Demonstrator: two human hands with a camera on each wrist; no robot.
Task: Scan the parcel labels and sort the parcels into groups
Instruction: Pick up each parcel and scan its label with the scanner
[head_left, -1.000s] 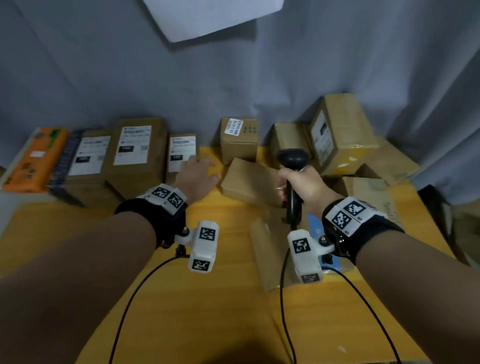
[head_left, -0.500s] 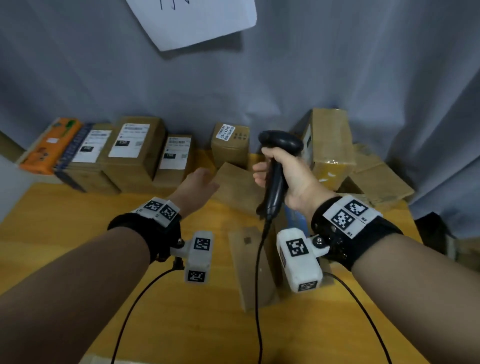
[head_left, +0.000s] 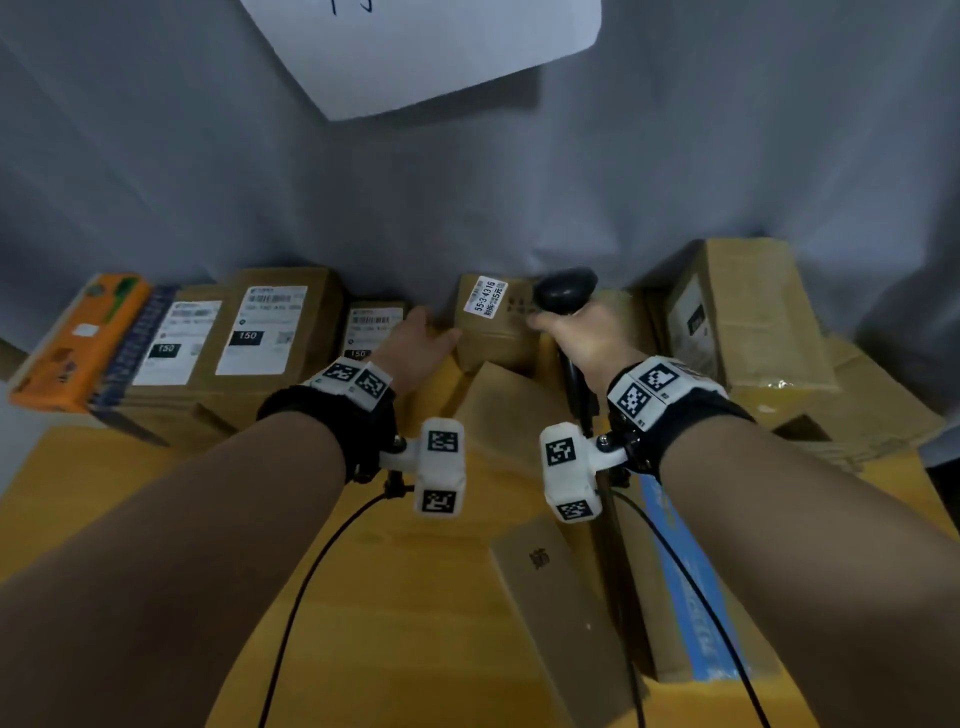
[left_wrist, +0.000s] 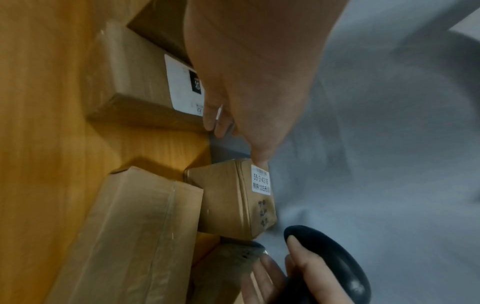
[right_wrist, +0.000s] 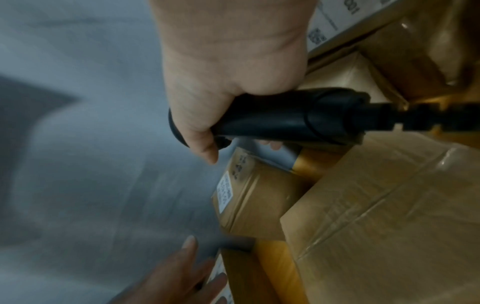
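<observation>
Left hand (head_left: 415, 345), fingers straight, reaches the small box's (head_left: 496, 332) left edge; right grip clasps scanner (head_left: 565, 291).

One scanner (head_left: 565, 291) and two hands, left (head_left: 415, 348) and right (head_left: 587, 338), are in view. Four labelled parcels form the left row, beginning with an orange one (head_left: 78, 343), and one small parcel (head_left: 493, 327) stands at the back centre. Several plain boxes (head_left: 748, 312) crowd the right; their exact number cannot be told.
</observation>
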